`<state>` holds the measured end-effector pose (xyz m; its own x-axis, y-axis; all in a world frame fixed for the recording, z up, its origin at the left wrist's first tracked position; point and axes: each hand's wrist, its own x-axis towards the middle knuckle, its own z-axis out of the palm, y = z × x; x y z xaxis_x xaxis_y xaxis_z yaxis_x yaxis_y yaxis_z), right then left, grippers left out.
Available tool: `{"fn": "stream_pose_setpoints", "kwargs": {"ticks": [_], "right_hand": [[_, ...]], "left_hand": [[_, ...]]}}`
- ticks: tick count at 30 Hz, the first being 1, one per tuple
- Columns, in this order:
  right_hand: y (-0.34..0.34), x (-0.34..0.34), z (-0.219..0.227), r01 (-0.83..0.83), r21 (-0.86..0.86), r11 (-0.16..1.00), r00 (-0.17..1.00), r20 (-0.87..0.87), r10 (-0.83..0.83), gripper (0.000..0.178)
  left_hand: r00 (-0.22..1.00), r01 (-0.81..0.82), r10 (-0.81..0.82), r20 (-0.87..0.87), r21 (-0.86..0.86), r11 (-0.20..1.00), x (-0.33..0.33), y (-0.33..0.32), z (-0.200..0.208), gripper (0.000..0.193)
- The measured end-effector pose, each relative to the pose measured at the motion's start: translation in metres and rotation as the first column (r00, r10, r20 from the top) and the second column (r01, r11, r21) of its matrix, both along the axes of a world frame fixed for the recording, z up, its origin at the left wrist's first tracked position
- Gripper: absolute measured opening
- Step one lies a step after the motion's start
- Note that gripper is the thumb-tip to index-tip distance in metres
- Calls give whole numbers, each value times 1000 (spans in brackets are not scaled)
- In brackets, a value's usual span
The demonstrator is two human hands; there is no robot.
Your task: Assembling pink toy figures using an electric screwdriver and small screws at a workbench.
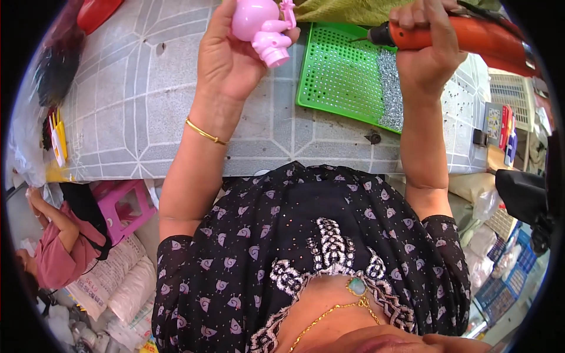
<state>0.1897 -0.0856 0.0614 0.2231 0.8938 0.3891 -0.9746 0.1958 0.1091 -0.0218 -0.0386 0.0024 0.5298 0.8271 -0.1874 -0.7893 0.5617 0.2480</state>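
Note:
My left hand [229,67] is closed around a pink plastic toy figure [268,26] with a round head and a small raised arm, lifted above the table. Gripped in my right hand [426,41] is an orange electric screwdriver [479,41], its black nose and thin bit pointing left. Beneath that bit lies a green perforated tray [341,73]. Small silvery screws [389,82] are heaped along the tray's right side, and some sit scattered in its holes. The bit is apart from the toy figure.
The table [147,112] has a grey tile-patterned cover. Olive-green cloth [347,10] lies behind the tray. Yellow and white tools [57,138] rest at the left edge. Another person [59,247] sits at lower left near a pink stool [126,206] and stacked sacks [112,282]. Blue crates [506,270] stand at right.

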Motion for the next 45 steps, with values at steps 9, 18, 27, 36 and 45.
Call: {"fn": "stream_pose_setpoints", "kwargs": {"ticks": [9,18,27,36,45], "right_hand": [[-6,-14,-2,669,56,741,254,920,-299,16],[-3,-16,-11,661,106,743,194,932,-305,15],[-3,-12,-15,653,118,748,181,935,-305,15],[-3,-15,-14,641,131,756,179,933,-313,15],[-5,24,12,485,-11,874,510,816,-273,9]], "left_hand": [[995,-96,93,26,137,986,-7,5,7,44],[976,7,0,216,-30,1000,-20,16,2,48],[985,-1,9,173,-49,999,-20,13,5,52],[981,-20,27,192,-37,999,-19,15,0,46],[1000,-4,4,8,-7,1000,5,-4,5,44]]}}
